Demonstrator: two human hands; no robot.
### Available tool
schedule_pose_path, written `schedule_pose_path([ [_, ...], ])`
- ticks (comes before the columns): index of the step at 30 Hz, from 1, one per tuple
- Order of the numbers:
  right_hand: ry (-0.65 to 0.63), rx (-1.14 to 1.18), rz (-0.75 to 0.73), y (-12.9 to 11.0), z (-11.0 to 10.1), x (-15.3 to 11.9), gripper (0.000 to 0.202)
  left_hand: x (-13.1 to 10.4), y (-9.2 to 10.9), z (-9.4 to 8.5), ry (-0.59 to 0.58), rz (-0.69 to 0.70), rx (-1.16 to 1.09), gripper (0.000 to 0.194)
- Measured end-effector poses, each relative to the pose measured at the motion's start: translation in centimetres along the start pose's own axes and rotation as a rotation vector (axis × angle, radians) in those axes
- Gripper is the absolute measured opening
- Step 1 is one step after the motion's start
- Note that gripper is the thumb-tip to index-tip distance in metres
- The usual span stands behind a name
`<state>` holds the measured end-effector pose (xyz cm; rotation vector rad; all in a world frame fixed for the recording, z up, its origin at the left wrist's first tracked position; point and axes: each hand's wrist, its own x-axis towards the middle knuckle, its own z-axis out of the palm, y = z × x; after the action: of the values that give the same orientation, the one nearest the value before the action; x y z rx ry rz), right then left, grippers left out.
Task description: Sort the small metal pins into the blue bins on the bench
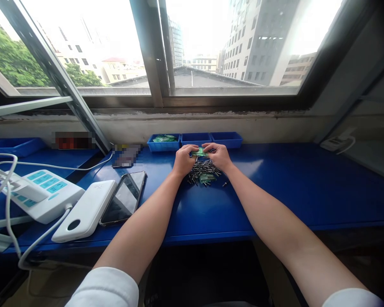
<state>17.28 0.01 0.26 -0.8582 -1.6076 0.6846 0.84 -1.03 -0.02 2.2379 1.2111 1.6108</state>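
Observation:
My left hand (184,160) and my right hand (220,157) pinch a small green plastic bag (199,152) between them, one at each end. Under the bag, on the blue table (208,213), lies a pile of dark metal screws (200,170). Another green bag (207,178) rests at the near edge of the pile. One loose screw (224,184) lies to the right, apart from the others. Behind my hands stands a blue bin (164,146) with green bags (164,138) in it.
Two more blue bins (195,138) stand beside the first, along the window wall. To the left lie a phone (124,198), a white power bank (85,211) and a white power strip (51,196) with cables. A metal shelf post (83,111) rises behind them.

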Motion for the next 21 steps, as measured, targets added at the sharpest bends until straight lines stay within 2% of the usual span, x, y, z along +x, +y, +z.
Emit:
schedule_pose_path([
  [2, -0.011, -0.016, 0.007, -0.3, 0.1, -0.2, 0.024, -0.1, 0.1, 0.0, -0.029, -0.061, -0.062, 0.016],
  [6, 0.000, 0.068, 0.057, -0.5, 0.4, -0.1, 0.035, 0.0, 0.5, 0.2, -0.046, -0.272, -0.341, 0.051],
  [8, 0.003, 0.164, 0.099, -0.4, 0.6, 0.1, 0.037, 0.2, 0.8, 0.3, -0.039, -0.353, -0.480, 0.058],
  [11, 0.004, 0.260, 0.148, -0.1, 0.9, 0.3, 0.040, 0.4, 1.2, 0.5, -0.016, -0.402, -0.570, 0.050],
  [15, -0.014, 0.300, 0.175, 0.1, 1.1, 0.3, 0.042, 0.4, 1.4, 0.8, 0.043, -0.423, -0.520, 0.039],
  [18, -0.019, 0.302, 0.166, 0.2, 1.0, 0.3, 0.045, 0.4, 1.4, 1.1, 0.058, -0.435, -0.484, 0.040],
  [21, -0.017, 0.235, 0.161, 0.2, 0.8, 0.3, 0.051, 0.4, 1.3, 1.2, 0.018, -0.438, -0.461, 0.044],
])
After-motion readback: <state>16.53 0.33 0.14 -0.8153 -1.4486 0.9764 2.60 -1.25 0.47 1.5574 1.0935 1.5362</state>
